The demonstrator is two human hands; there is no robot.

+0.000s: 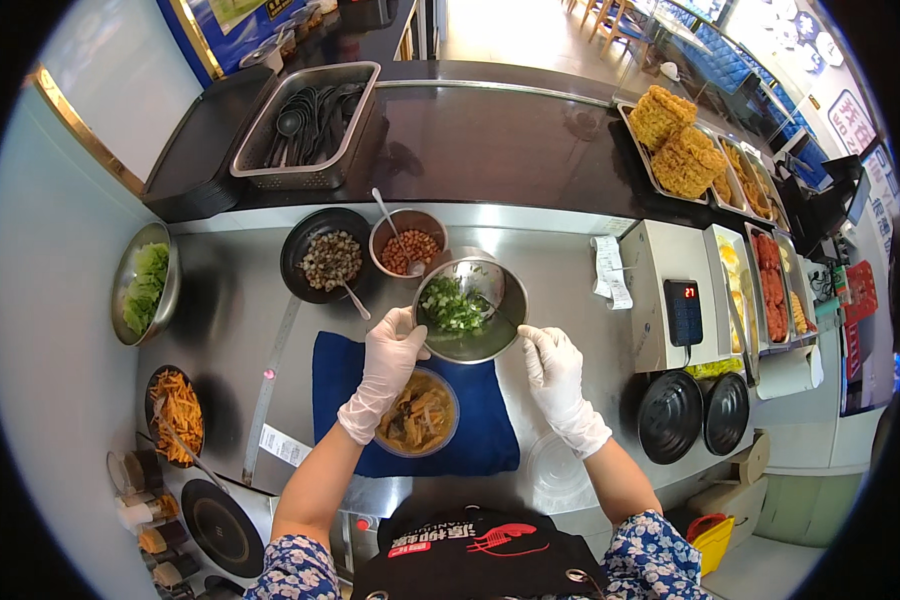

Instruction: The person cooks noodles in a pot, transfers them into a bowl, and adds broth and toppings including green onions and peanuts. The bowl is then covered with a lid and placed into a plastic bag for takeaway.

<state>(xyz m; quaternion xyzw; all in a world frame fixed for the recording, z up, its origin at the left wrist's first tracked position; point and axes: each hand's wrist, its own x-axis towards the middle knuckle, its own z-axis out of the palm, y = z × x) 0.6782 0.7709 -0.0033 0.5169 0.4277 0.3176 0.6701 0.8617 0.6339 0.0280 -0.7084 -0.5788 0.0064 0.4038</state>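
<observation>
My left hand [385, 364], in a white glove, grips the left rim of a stainless steel bowl [516, 289], thumb on the edge. Chopped green onions [450, 306] lie in this tilted bowl. Between the gloved fingers of my right hand [559, 379] is the handle of a thin utensil [504, 318], probably a spoon, whose other end reaches into the onions. Below the bowl, a round clear plastic container [456, 412] holds soup with brown strips. It stands on a folded dark blue cloth [487, 442], partly covered by my left hand and the bowl.
Behind are a black bowl of chopped food [330, 259] and a steel pot of peanuts [409, 244], each with a spoon. Shredded carrots [174, 416] and a steel bowl of lettuce [146, 289] stand left. A clear lid [559, 466], black plates [670, 416] and a timer [682, 311] are right.
</observation>
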